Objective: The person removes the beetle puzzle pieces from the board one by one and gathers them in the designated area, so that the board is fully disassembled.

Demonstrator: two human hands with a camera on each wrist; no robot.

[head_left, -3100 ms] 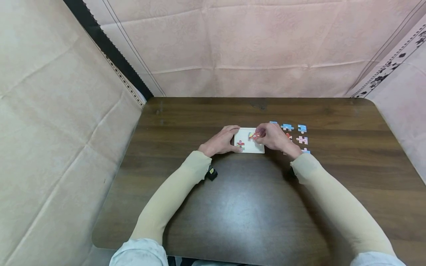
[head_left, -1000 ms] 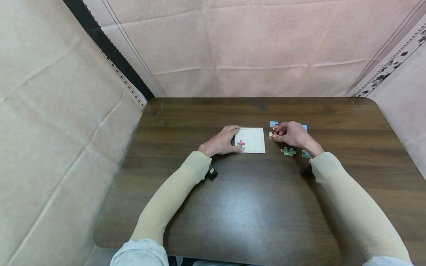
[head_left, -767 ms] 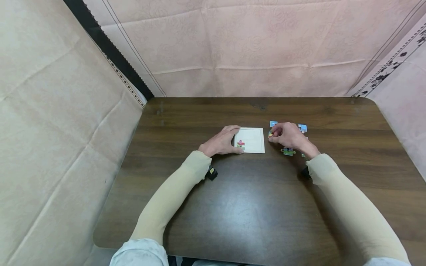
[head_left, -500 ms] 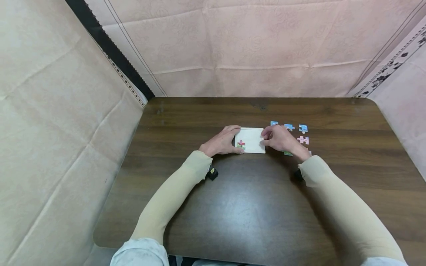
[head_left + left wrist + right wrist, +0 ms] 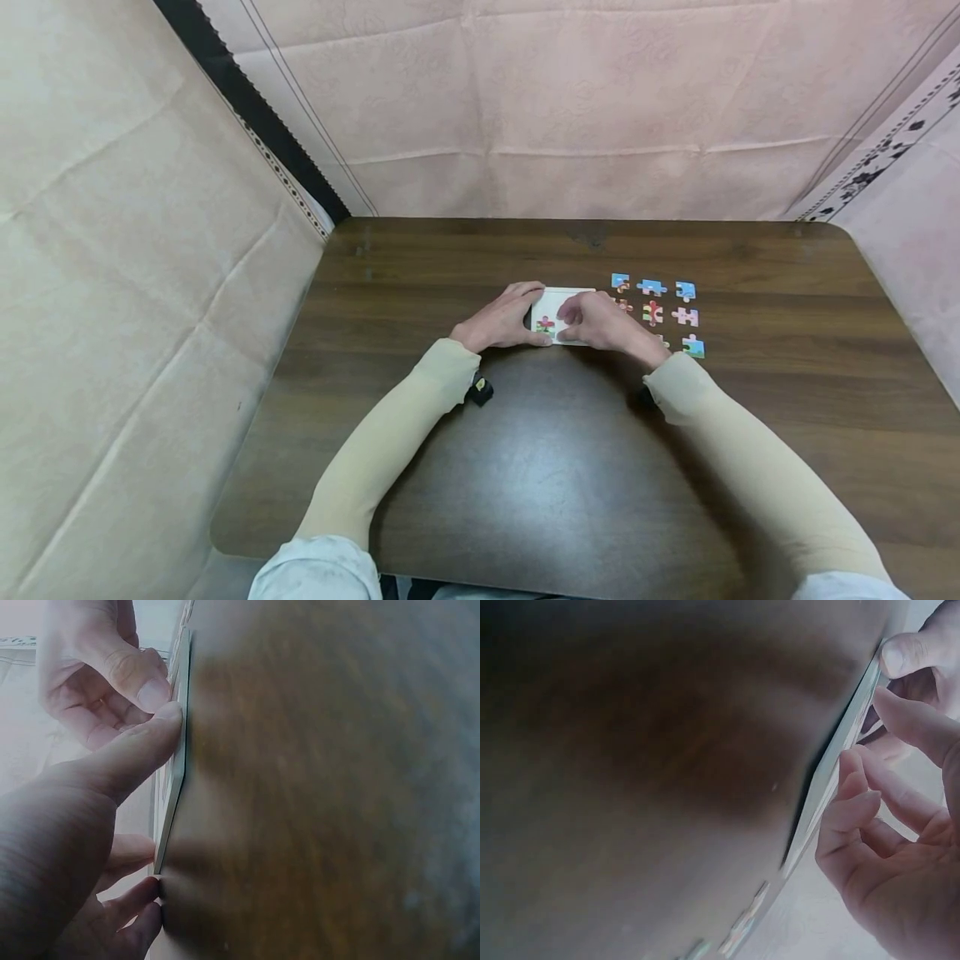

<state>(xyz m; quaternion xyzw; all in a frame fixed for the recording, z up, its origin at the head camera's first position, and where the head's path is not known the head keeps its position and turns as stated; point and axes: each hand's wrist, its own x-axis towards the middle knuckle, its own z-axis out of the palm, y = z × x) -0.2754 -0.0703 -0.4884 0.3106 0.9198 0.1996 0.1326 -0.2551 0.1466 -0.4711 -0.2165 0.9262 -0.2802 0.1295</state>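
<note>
A white puzzle tray (image 5: 577, 292) lies on the table, with a red-and-green jigsaw piece (image 5: 545, 324) in its near left corner. My left hand (image 5: 498, 321) grips the tray's left side, thumb at the near edge and fingers around the far corner. In the left wrist view the thumb (image 5: 154, 739) lies along the tray edge (image 5: 180, 761). My right hand (image 5: 600, 323) is bent over the tray's right half, and its thumb and index finger point toward the placed piece. The right wrist view shows those fingertips (image 5: 849, 757) apart, right at the tray, nothing visible between them.
Right of the tray, loose jigsaw pieces lie in rows: a blue piece (image 5: 686, 291), a pink piece (image 5: 686, 317), a red piece (image 5: 652, 313), a blue-green piece (image 5: 693, 346) and several more, some partly behind the right hand. Brown tabletop (image 5: 525, 433) extends all around.
My right hand carried a yellow-red piece from the tray back among the loose ones, then returned leftward over the tray without it. My left hand has kept its grip on the tray.
</note>
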